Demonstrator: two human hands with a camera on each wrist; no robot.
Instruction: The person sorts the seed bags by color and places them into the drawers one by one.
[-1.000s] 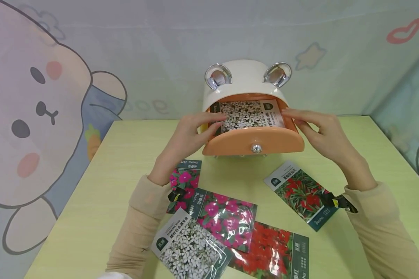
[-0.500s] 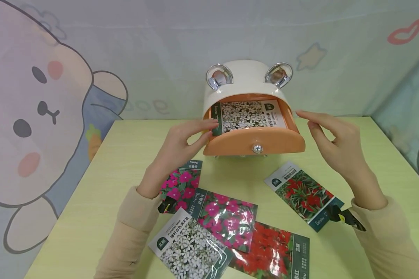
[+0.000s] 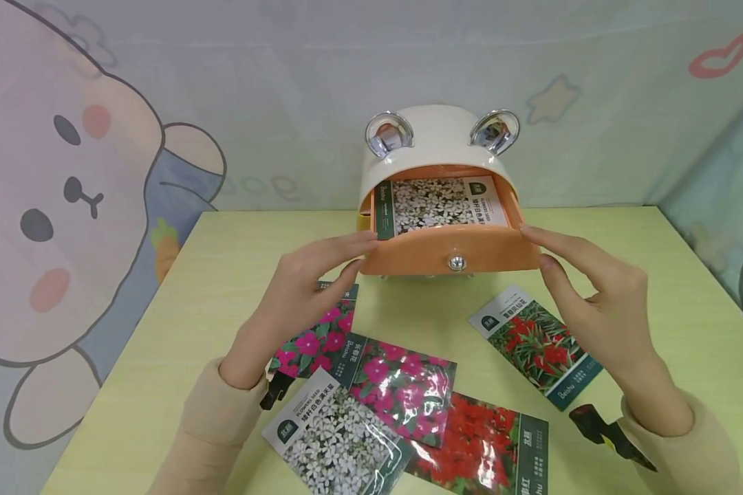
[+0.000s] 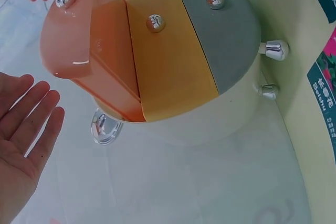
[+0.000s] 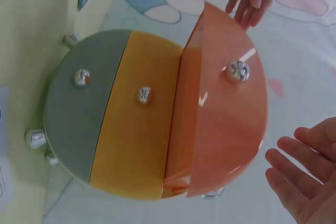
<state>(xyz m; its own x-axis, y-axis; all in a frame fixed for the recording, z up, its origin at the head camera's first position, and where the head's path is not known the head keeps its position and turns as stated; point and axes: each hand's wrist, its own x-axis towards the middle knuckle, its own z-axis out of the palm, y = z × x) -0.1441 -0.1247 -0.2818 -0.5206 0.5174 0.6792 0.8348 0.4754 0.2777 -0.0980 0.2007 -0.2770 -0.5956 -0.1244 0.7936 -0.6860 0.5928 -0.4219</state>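
A small white cabinet (image 3: 441,137) with two silvery ears stands at the back of the table, its orange top drawer (image 3: 408,254) pulled out. Inside that drawer lies a seed packet (image 3: 436,205) picturing white flowers. My left hand (image 3: 306,285) is at the drawer front's left corner and my right hand (image 3: 603,299) at its right corner. Both have extended fingers and hold nothing. Whether the fingertips touch the drawer is hard to tell; the wrist views show a gap. Below it, the yellow drawer (image 4: 170,69) and grey-green drawer (image 4: 226,40) are closed.
Several seed packets lie in front: a white-flowered packet (image 3: 340,443) overlapping a pink packet (image 3: 405,392) and a red packet (image 3: 479,447), another pink packet (image 3: 334,333) under the left hand, and a red-flowered packet (image 3: 539,350) at right. A printed cloth (image 3: 272,103) hangs behind.
Both hands have left the drawer's interior and sides, moving outward and toward me to the front corners. The packet in the drawer is now uncovered; the drawer looks equally far out.
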